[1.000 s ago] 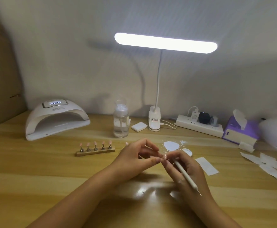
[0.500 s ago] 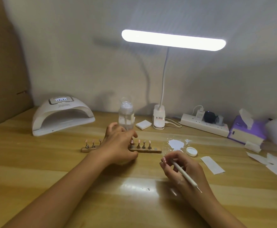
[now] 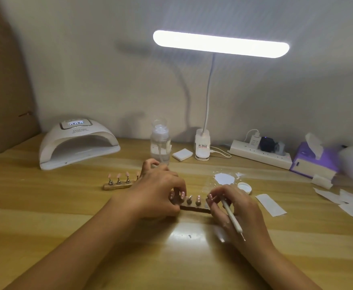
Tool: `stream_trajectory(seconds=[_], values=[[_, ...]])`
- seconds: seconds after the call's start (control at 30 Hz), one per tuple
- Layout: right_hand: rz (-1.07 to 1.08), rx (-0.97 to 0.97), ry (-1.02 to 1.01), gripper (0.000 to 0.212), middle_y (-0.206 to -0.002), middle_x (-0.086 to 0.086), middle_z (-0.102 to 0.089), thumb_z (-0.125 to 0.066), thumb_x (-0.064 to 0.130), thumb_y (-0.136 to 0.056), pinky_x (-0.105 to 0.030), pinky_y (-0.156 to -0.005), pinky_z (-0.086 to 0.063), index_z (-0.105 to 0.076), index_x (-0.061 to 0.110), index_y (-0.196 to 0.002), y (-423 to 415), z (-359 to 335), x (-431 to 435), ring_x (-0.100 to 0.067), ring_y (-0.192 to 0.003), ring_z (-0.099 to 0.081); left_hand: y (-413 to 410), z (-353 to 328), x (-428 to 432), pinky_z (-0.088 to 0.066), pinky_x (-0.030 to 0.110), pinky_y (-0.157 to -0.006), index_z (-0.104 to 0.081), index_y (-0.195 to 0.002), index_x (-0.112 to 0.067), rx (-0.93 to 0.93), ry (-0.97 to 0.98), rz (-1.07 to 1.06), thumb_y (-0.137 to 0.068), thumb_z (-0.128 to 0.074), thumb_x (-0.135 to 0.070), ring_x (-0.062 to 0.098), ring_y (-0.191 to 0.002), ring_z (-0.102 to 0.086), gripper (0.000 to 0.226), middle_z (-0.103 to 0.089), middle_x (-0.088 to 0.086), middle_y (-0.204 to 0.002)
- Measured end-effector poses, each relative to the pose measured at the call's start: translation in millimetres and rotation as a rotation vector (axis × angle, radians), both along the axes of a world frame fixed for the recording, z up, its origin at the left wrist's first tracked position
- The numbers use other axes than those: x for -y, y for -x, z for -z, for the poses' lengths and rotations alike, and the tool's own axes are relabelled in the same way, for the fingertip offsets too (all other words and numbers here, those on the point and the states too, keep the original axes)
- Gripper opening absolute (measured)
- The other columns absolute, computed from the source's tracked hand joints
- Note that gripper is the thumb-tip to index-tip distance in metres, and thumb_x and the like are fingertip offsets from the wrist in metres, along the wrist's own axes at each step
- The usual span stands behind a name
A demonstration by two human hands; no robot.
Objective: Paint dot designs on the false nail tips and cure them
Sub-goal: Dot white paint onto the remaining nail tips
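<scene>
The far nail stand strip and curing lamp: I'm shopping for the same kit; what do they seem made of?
Far stand strip: matte tan base, probably wood; shiny silvery pegs, probably metal. Curing lamp: smooth white shell with a soft sheen, likely plastic.

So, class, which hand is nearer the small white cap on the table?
Right. The right hand, holding the dotting pen, sits just in front of the white cap; the left hand is farther left, at the nearer nail stand.

We read only "SUN" on the white domed plastic curing lamp (image 3: 54, 139), printed just under its lit display (image 3: 76, 123); the smaller line beneath is blurred.
</scene>
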State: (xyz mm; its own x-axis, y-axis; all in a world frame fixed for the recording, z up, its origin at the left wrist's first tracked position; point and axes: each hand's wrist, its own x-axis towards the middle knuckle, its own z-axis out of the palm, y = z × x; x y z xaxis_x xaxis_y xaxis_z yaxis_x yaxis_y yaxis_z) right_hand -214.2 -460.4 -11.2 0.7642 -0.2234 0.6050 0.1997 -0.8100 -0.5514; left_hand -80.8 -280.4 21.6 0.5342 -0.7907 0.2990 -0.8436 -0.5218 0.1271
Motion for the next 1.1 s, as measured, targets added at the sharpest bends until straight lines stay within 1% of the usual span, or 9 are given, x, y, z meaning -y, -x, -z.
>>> stream_trajectory(seconds=[0.2,0.47,0.57,0.63,0.73,0.83,0.9,1.0,1.1], values=[[0.05,-0.034,0.085,0.021,-0.077,0.016,-0.061,-0.08,0.014,-0.082,-0.039,-0.071,-0.042,-0.066,0.029,-0.083,1,4,2,-0.013,-0.078,-0.056,9,-2,-3,-0.008,0.035,-0.108,-0.059,-0.097,-0.042,0.008,0.01,0.019,-0.074,-0.063,-0.046,0.003,-0.105,-0.041,0.024,-0.054,-0.026,-0.092],[0.071,-0.09,0.167,0.018,-0.08,0.017,-0.057,-0.077,0.019,-0.083,-0.038,-0.073,-0.04,-0.064,0.031,-0.086,1,7,4,-0.017,-0.081,-0.053,10,-3,-2,-0.007,0.035,-0.108,-0.059,-0.097,-0.042,0.006,0.015,0.026,-0.072,-0.057,-0.05,0.002,-0.106,-0.042,0.026,-0.055,-0.025,-0.094],[0.105,-0.077,0.204,0.018,-0.083,0.013,-0.056,-0.072,0.022,-0.08,-0.039,-0.072,-0.042,-0.062,0.029,-0.093,0,9,2,-0.016,-0.082,-0.051,11,-4,-3,-0.01,0.036,-0.108,-0.056,-0.093,-0.044,-0.024,0.019,0.023,-0.071,-0.055,-0.051,0.002,-0.104,-0.042,0.023,-0.052,-0.028,-0.089],[0.144,-0.003,0.199,0.025,-0.085,0.01,-0.055,-0.065,0.028,-0.077,-0.036,-0.069,-0.037,-0.058,0.026,-0.101,1,6,-1,-0.015,-0.082,-0.049,12,-5,-2,-0.01,0.037,-0.108,-0.055,-0.092,-0.045,-0.018,0.01,0.022,-0.072,-0.055,-0.051,0.002,-0.102,-0.042,0.021,-0.052,-0.027,-0.089],[0.093,0.102,0.272,0.037,-0.094,0.011,-0.058,-0.061,0.035,-0.077,-0.032,-0.081,-0.03,-0.053,0.026,-0.112,2,4,-7,-0.01,-0.096,-0.048,16,-6,1,-0.012,0.038,-0.108,-0.056,-0.093,-0.042,0.003,0.01,0.029,-0.072,-0.054,-0.052,0.002,-0.101,-0.042,0.023,-0.054,-0.024,-0.091],[0.039,0.118,0.389,0.035,-0.09,0.014,-0.062,-0.063,0.034,-0.082,-0.031,-0.095,-0.023,-0.048,0.028,-0.113,2,5,-11,-0.015,-0.108,-0.049,22,-9,5,-0.015,0.038,-0.106,-0.057,-0.092,-0.039,0.043,0.007,0.041,-0.071,-0.045,-0.063,0.003,-0.102,-0.041,0.034,-0.053,-0.023,-0.09],[0.033,0.141,0.428,0.036,-0.087,0.015,-0.062,-0.069,0.027,-0.083,-0.031,-0.097,-0.022,-0.046,0.029,-0.111,1,5,-12,-0.014,-0.109,-0.047,26,-10,8,-0.015,0.038,-0.106,-0.054,-0.09,-0.039,0.075,0.002,0.045,-0.07,-0.037,-0.068,0.003,-0.101,-0.04,0.039,-0.049,-0.024,-0.089],[0.023,0.181,0.451,0.038,-0.084,0.015,-0.062,-0.072,0.02,-0.082,-0.032,-0.098,-0.023,-0.044,0.029,-0.108,1,5,-13,-0.012,-0.106,-0.046,29,-11,8,-0.017,0.039,-0.105,-0.044,-0.084,-0.042,0.087,-0.002,0.052,-0.07,-0.036,-0.066,0.002,-0.098,-0.037,0.028,-0.043,-0.025,-0.084],[0.011,0.208,0.46,0.038,-0.084,0.014,-0.061,-0.073,0.018,-0.081,-0.03,-0.098,-0.022,-0.045,0.027,-0.106,0,7,-13,-0.013,-0.104,-0.046,29,-9,8,-0.019,0.04,-0.105,-0.043,-0.082,-0.042,0.075,0.006,0.056,-0.069,-0.037,-0.063,0.002,-0.095,-0.037,0.025,-0.041,-0.025,-0.08]])
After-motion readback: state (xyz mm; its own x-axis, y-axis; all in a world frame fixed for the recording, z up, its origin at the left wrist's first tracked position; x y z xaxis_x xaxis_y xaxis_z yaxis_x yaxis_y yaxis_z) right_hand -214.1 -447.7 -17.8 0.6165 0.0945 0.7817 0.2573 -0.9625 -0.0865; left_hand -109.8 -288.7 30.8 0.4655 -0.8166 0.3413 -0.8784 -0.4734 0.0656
